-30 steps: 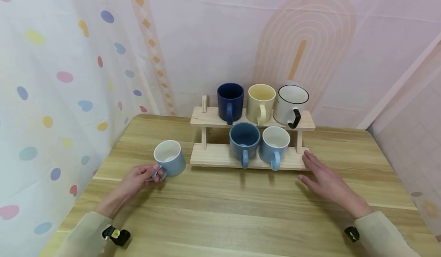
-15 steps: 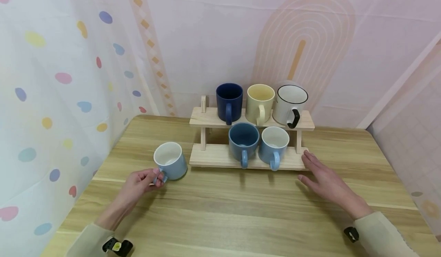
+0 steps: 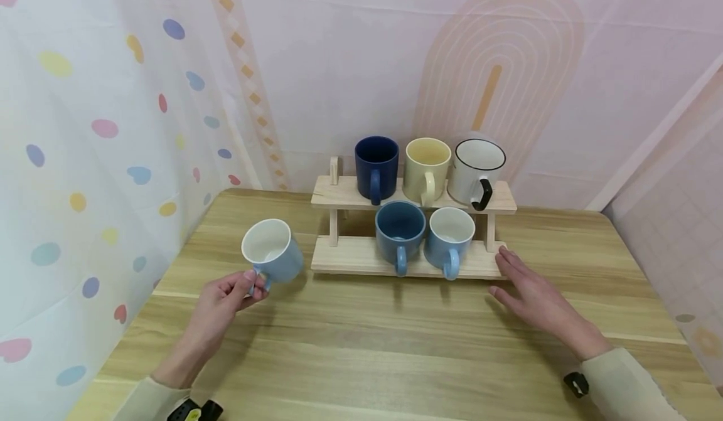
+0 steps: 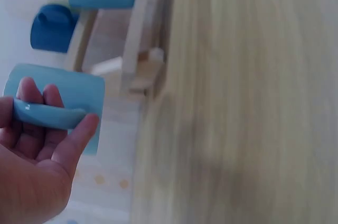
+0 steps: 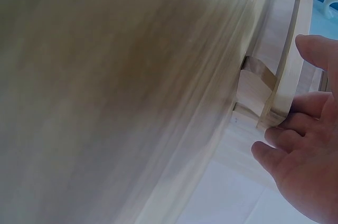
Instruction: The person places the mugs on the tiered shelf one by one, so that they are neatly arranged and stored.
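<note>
In the head view my left hand (image 3: 228,298) pinches the handle of a light blue mug (image 3: 285,263) with a white inside. The mug is off the table and tilts to the left. In the left wrist view, thumb and fingers hold the curved handle (image 4: 47,115). My right hand (image 3: 533,298) touches the right end of the lower tier of a wooden two-tier shelf (image 3: 344,255), its fingers extended. That tier carries a teal-blue mug (image 3: 398,236) and another light blue mug (image 3: 449,239), side by side, handles to the front.
On the upper tier stand a navy mug (image 3: 377,167), a pale yellow mug (image 3: 426,170) and a white mug (image 3: 477,170) with black rim and handle. The shelf stands towards the back of a wooden table (image 3: 361,358). Patterned curtains (image 3: 350,63) hang behind and beside it.
The light blue mug in my left hand dipped slightly towards the table, then rose and tilted more to the left. My right hand has kept its place at the shelf's end.
</note>
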Demonstrator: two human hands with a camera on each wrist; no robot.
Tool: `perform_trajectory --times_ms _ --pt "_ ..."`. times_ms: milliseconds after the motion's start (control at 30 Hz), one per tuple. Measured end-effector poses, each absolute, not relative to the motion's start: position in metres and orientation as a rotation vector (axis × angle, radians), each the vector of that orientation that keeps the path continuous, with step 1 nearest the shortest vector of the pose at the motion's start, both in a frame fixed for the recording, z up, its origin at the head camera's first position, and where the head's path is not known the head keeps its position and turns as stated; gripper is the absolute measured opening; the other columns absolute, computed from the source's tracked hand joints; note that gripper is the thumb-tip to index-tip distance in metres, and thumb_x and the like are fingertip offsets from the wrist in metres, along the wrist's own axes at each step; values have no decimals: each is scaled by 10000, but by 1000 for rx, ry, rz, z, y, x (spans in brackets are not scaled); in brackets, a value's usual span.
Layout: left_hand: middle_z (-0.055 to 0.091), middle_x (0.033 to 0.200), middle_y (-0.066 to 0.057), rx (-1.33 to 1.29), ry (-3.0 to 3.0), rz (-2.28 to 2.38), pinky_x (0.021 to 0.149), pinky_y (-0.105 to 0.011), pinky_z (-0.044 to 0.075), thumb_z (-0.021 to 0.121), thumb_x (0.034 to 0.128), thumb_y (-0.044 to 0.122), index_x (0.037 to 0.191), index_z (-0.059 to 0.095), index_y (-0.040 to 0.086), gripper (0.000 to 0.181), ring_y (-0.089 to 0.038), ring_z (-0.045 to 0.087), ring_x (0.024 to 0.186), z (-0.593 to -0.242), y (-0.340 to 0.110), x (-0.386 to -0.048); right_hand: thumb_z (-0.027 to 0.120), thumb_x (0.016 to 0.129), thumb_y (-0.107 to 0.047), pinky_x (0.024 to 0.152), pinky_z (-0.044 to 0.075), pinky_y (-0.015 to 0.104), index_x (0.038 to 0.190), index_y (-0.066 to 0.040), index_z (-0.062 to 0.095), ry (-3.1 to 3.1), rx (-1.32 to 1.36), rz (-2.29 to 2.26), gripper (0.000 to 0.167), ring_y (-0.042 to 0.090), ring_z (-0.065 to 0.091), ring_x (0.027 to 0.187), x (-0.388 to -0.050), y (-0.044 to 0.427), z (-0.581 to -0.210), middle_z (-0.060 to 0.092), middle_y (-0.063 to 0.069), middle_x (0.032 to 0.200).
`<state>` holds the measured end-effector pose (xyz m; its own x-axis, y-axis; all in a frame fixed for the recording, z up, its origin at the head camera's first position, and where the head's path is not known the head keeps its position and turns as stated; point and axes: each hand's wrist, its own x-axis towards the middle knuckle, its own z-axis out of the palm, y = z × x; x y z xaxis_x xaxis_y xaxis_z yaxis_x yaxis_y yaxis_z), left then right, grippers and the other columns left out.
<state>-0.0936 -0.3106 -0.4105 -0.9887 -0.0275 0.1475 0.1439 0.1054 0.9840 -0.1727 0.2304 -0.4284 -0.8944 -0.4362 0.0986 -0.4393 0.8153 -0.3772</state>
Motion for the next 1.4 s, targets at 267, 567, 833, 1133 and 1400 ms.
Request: perform_trajectory --times_ms 267,567,833,1133,1400 --pt "708 854 -2 -83 -2146 -1993 859 -273 598 520 1101 144 870 618 -157 391 -85 720 841 -393 -280 -92 670 1019 -350 1147 312 652 1542 107 368 -2980 714 632 758 498 301 1483 -172 230 -428 270 284 1643" --pt "708 841 -30 -34 -2118 -2001 858 -299 603 544 1092 146 814 623 -128 398 -90 715 816 -382 -251 -91 678 1015 -326 1155 306 646 1538 115 369 -2972 716 626 751 496 296 1486 -171 230 -429 269 285 1643" --pt "690 813 -27 -79 -2138 -2009 862 -294 602 524 1099 135 918 614 -192 384 -89 703 809 -380 -235 -95 676 1017 -331 1149 314 647 1540 113 367 -2973 712 630 752 496 299 1484 -171 230 -428 267 285 1643" --pt "679 795 -14 -76 -2182 -1989 863 -278 598 528 1097 126 957 630 -187 357 -89 691 805 -382 -220 -102 680 1015 -317 1152 313 640 1538 117 365 -2976 715 624 749 498 297 1484 -172 230 -428 263 294 1641" --pt "692 812 -8 -73 -2239 -1987 867 -278 596 544 1086 96 1015 652 -188 311 -109 695 837 -386 -207 -113 679 1014 -313 1149 316 642 1531 124 373 -2975 724 626 743 505 305 1477 -173 230 -429 272 305 1633"
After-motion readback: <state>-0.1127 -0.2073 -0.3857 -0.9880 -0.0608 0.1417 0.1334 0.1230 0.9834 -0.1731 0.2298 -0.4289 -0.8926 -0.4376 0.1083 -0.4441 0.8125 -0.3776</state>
